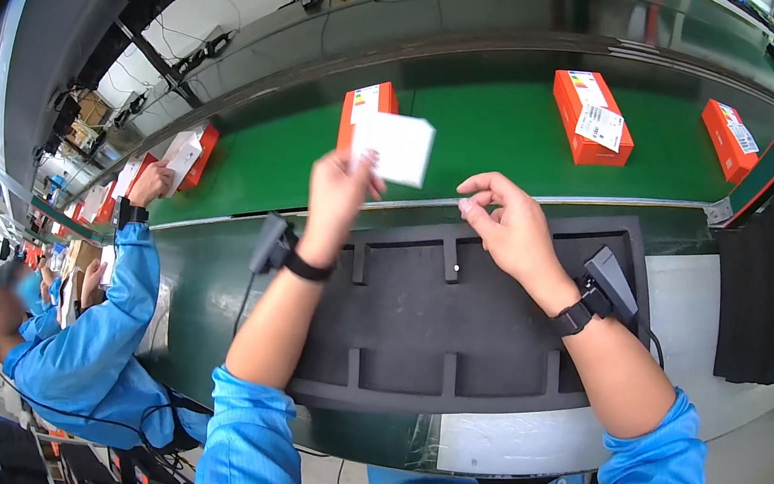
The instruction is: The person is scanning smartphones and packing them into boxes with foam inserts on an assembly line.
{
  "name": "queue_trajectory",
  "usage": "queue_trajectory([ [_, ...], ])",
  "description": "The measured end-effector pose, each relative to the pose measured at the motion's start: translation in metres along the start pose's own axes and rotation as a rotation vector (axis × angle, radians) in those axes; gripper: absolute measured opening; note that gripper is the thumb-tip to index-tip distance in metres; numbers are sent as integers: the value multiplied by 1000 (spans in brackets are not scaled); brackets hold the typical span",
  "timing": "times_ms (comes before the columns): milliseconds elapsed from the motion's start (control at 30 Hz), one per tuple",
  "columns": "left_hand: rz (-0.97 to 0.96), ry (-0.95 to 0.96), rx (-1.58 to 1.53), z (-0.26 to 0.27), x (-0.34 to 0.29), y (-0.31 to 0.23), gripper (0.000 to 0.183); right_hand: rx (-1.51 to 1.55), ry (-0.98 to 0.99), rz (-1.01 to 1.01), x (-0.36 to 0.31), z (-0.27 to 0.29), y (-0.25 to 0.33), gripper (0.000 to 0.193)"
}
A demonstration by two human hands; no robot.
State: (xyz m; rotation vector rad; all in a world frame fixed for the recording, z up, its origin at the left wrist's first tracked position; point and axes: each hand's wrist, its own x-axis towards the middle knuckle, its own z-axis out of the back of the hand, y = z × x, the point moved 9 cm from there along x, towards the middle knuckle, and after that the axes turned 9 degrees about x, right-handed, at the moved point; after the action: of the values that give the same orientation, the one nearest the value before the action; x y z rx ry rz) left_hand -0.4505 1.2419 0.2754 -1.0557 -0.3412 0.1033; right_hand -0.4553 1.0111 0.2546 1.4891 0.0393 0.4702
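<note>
Gripping flat, squarish white paper [401, 150]: left hand [338, 192].

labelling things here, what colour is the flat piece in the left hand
White; the flat piece shows best in the head view.

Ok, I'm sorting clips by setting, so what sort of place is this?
Likely a factory packing line: orange boxes spaced along a green surface, a white card in the left hand, and a co-worker in blue to the left.

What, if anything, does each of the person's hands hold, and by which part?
The left hand holds a square white paper item by its lower-left corner; the right hand shows nothing held.
</note>
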Motion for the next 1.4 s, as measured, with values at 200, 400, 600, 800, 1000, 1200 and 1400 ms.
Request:
queue_trajectory([
  [200,103,-134,88,39,66,81,33,-122,16,32,1,-3,5,13],
  [400,-128,-291,751,30,59,52,63,-116,47,11,-2,-3,1,13],
  [600,27,-171,877,36,46,45,70,-54,86,92,-2,-12,16,14],
  [800,-157,126,366,99,-98,9,49,-617,-158,428,-125,86,109,36],
  [1000,222,28,178,123,-213,85,51,-559,-293,-119,-233,143,-16,57],
  [1200,-165,150,-450,68,-243,-55,58,194,-451,-34,-317,135,48,56],
  [1400,-1060,1010,-382,-58,-329,-183,56,353,-934,122,-490,253,82,55],
])
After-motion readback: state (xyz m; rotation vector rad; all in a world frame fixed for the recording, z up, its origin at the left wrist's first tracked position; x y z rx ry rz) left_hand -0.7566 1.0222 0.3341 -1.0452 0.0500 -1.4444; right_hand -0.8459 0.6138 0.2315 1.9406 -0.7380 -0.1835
